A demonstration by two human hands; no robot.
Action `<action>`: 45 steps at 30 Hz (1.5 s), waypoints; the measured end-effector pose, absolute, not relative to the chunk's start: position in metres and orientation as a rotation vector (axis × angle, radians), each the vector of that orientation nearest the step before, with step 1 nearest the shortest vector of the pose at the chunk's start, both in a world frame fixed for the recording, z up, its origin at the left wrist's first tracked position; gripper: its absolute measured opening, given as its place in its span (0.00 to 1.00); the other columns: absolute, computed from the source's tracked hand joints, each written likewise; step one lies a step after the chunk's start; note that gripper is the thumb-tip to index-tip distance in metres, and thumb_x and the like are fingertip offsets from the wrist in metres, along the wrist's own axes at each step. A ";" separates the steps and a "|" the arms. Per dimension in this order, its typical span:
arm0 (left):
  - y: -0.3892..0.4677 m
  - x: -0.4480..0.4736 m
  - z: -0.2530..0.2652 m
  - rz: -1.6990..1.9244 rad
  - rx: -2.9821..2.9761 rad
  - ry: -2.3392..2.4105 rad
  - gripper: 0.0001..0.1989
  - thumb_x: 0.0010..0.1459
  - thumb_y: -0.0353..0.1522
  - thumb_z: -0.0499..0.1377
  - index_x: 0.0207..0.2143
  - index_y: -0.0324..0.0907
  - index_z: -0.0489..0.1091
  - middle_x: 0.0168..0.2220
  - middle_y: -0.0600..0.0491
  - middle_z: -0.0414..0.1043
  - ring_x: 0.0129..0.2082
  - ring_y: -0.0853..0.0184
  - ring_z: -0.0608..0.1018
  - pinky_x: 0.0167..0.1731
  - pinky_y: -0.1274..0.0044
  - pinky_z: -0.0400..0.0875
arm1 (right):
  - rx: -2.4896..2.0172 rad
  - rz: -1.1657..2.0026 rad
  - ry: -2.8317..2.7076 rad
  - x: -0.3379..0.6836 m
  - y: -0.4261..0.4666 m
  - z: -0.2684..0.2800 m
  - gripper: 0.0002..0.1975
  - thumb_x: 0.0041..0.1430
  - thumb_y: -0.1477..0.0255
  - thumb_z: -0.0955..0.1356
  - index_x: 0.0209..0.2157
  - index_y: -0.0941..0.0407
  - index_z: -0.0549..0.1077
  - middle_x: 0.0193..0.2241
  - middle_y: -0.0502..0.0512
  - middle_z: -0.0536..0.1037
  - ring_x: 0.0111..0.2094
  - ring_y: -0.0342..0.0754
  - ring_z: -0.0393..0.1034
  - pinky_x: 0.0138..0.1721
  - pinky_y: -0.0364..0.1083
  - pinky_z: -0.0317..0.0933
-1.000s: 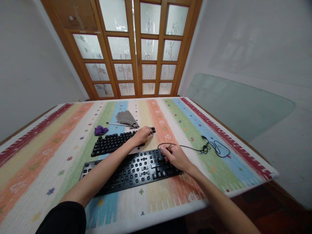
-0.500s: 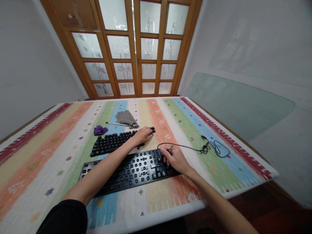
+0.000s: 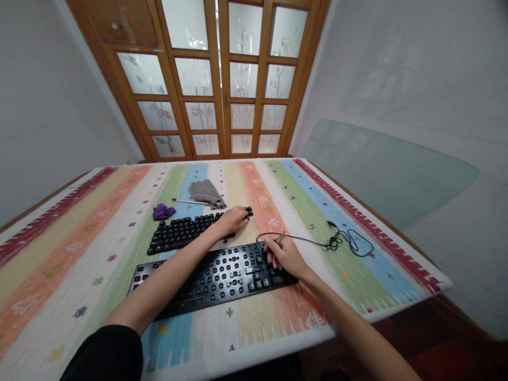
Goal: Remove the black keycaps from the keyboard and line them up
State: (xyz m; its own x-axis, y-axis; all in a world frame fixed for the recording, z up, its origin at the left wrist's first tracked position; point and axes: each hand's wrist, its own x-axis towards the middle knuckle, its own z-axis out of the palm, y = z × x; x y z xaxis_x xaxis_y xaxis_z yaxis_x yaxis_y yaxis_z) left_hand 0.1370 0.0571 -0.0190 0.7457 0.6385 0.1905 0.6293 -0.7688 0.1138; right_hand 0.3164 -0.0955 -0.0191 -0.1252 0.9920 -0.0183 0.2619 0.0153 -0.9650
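Note:
A black keyboard (image 3: 222,278) lies in front of me, many of its key sockets bare, with keycaps still seated toward its right end. My left hand (image 3: 235,219) reaches across it, fingers closed at the right end of a group of loose black keycaps (image 3: 178,235) laid out in rows behind the keyboard. The keycap at its fingertips is mostly hidden. Above the keyboard's right end, my right hand (image 3: 289,258) is closed in a pinch on a slender tool (image 3: 281,237), too small to name. My left forearm covers part of the keyboard's left half.
Behind the keycaps lie a grey cloth (image 3: 206,192), a thin brush-like stick (image 3: 188,201) and a crumpled purple cloth (image 3: 163,212). The black cable (image 3: 337,241) runs right into a loose coil. A striped cloth covers the table (image 3: 119,275); its front edge is near me.
My right hand has turned and shifted slightly to the right, and the slender tool shows more above its fingers. My left hand stays at the loose keycaps.

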 end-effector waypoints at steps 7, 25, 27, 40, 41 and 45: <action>0.056 0.137 -0.017 0.347 2.895 1.047 0.08 0.60 0.30 0.57 0.35 0.35 0.74 0.36 0.44 0.75 0.40 0.60 0.75 0.43 0.73 0.69 | -1.325 1.220 -1.438 0.319 -0.095 -0.021 0.23 0.59 0.50 0.61 0.27 0.57 0.67 0.13 0.46 0.69 0.09 0.39 0.60 0.09 0.36 0.51; -0.014 0.111 -0.016 0.405 2.810 0.845 0.09 0.63 0.32 0.54 0.39 0.38 0.72 0.36 0.48 0.72 0.39 0.64 0.74 0.40 0.76 0.68 | -1.372 0.420 -1.980 0.300 -0.112 -0.026 0.21 0.69 0.61 0.55 0.24 0.54 0.66 0.18 0.54 0.73 0.21 0.49 0.70 0.29 0.47 0.60; -0.022 0.110 -0.014 0.373 2.814 0.832 0.08 0.64 0.32 0.54 0.38 0.38 0.72 0.35 0.49 0.71 0.38 0.65 0.74 0.39 0.76 0.68 | -1.359 0.309 -2.101 0.298 -0.107 -0.023 0.20 0.69 0.64 0.56 0.26 0.55 0.68 0.21 0.57 0.75 0.24 0.50 0.71 0.30 0.46 0.59; -0.034 0.108 -0.012 0.364 2.776 0.817 0.05 0.60 0.29 0.56 0.34 0.39 0.71 0.35 0.49 0.72 0.37 0.64 0.74 0.40 0.76 0.68 | -1.543 0.797 -2.065 0.295 -0.055 0.011 0.23 0.66 0.71 0.60 0.17 0.57 0.71 0.08 0.46 0.66 0.14 0.44 0.65 0.24 0.42 0.57; -0.034 0.108 -0.010 0.389 2.757 0.814 0.05 0.60 0.29 0.56 0.35 0.39 0.72 0.34 0.49 0.72 0.37 0.65 0.74 0.40 0.75 0.68 | -1.531 0.801 -2.055 0.296 -0.054 0.012 0.22 0.66 0.70 0.61 0.17 0.57 0.71 0.08 0.46 0.66 0.13 0.44 0.64 0.24 0.42 0.57; -0.040 0.111 0.003 0.487 2.641 0.783 0.06 0.57 0.32 0.59 0.37 0.40 0.73 0.29 0.53 0.72 0.32 0.66 0.74 0.37 0.76 0.67 | -1.458 0.759 -2.052 0.301 -0.056 0.017 0.23 0.67 0.69 0.60 0.18 0.57 0.72 0.09 0.46 0.67 0.14 0.43 0.65 0.25 0.42 0.57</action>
State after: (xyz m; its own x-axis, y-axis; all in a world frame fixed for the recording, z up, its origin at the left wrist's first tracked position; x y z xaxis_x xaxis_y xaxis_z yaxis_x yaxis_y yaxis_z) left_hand 0.1113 -0.0402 0.0027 0.7890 0.5718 0.2248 0.4542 -0.7893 0.4132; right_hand 0.3010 -0.0562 0.0166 -0.2959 0.9516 0.0831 0.6684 0.2685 -0.6937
